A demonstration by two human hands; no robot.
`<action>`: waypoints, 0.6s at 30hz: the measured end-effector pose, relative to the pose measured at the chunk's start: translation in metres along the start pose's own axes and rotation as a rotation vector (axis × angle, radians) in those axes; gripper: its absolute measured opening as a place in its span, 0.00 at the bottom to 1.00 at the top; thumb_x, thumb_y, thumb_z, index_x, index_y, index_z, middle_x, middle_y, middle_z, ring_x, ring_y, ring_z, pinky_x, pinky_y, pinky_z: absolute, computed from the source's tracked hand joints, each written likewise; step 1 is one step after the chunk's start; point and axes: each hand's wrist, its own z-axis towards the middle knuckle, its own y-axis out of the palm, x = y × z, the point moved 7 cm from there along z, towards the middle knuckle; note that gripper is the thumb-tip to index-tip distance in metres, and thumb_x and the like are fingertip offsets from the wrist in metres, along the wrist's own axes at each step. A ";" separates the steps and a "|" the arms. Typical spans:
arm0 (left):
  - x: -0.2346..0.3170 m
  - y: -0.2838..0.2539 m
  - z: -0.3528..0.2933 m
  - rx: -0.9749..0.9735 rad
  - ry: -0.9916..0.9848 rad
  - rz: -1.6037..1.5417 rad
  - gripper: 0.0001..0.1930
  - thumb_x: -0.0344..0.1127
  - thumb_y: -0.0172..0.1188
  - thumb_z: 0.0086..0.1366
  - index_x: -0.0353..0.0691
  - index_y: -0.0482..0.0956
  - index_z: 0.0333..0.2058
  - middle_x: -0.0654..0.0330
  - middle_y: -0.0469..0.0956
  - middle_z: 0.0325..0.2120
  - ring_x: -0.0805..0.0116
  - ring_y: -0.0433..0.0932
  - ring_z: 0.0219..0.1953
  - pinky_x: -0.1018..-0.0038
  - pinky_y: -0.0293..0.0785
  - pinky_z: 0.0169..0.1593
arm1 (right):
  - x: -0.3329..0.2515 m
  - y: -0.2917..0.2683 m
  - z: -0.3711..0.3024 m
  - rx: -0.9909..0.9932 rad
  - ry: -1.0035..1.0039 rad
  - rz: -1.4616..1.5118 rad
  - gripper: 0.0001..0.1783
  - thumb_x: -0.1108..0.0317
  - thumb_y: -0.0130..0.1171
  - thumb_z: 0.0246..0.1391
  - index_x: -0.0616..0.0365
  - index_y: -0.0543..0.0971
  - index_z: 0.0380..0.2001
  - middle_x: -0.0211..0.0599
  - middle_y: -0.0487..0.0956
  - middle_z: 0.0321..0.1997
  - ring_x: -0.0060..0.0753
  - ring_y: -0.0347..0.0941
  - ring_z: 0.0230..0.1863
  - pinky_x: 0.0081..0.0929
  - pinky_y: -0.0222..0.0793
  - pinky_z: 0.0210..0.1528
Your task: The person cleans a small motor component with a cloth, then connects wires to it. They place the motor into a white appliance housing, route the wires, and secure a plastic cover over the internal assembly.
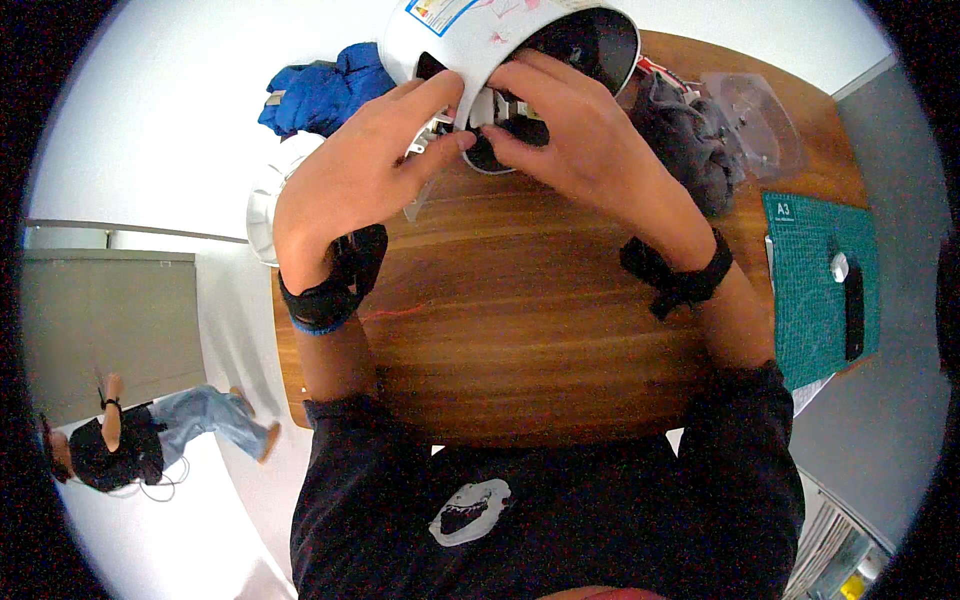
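A white, rounded appliance housing (455,50) with a dark hollow opening (590,45) lies tipped at the far edge of the table. My left hand (365,160) is closed at its near rim, thumb and fingers on either side of the edge. Beside it, my right hand (590,140) has its fingers bent over the rim into the opening, thumb below, gripping the edge around a small white part (487,106). White plastic pieces (422,140) show partly under my left fingers. My fingers hide most of the parts between the hands.
Blue cloth (325,90) lies left of the housing, a white round object (262,215) below it. Dark grey cloth (685,140) and a clear plastic tray (765,125) are at right. A green cutting mat (815,290) bears a black object (854,310). Another person (150,435) is far left.
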 end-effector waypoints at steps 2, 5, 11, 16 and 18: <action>0.006 -0.002 0.004 0.058 0.067 -0.071 0.17 0.36 0.65 0.73 0.33 0.73 0.52 0.43 0.79 0.42 0.43 0.78 0.44 0.60 0.74 0.49 | 0.003 -0.002 0.001 -0.007 0.015 0.009 0.25 0.67 0.69 0.54 0.60 0.77 0.55 0.51 0.81 0.50 0.60 0.78 0.55 0.47 0.77 0.58; 0.009 -0.003 0.010 0.137 0.058 -0.110 0.12 0.34 0.64 0.73 0.35 0.73 0.47 0.45 0.76 0.36 0.45 0.74 0.36 0.60 0.73 0.43 | 0.007 -0.003 0.000 0.031 0.005 0.016 0.24 0.67 0.69 0.54 0.58 0.77 0.54 0.51 0.81 0.48 0.60 0.79 0.53 0.48 0.77 0.55; 0.010 0.000 0.013 0.113 -0.115 -0.241 0.08 0.33 0.63 0.74 0.37 0.73 0.44 0.49 0.77 0.35 0.53 0.74 0.36 0.64 0.74 0.44 | 0.016 -0.001 -0.008 0.047 0.036 -0.040 0.22 0.68 0.68 0.57 0.58 0.76 0.53 0.50 0.81 0.47 0.59 0.80 0.52 0.48 0.78 0.56; 0.012 0.001 0.014 0.103 -0.097 -0.213 0.09 0.33 0.63 0.74 0.37 0.74 0.45 0.50 0.78 0.36 0.53 0.76 0.37 0.65 0.74 0.44 | 0.012 -0.003 -0.008 0.097 0.070 -0.068 0.22 0.70 0.72 0.56 0.60 0.78 0.52 0.50 0.81 0.49 0.59 0.79 0.52 0.45 0.78 0.54; 0.011 0.003 0.012 0.100 -0.097 -0.196 0.09 0.33 0.64 0.74 0.37 0.75 0.46 0.50 0.78 0.36 0.52 0.76 0.38 0.65 0.75 0.44 | 0.011 -0.004 -0.007 0.099 0.076 -0.069 0.23 0.70 0.72 0.55 0.60 0.78 0.53 0.51 0.81 0.50 0.59 0.79 0.52 0.45 0.78 0.54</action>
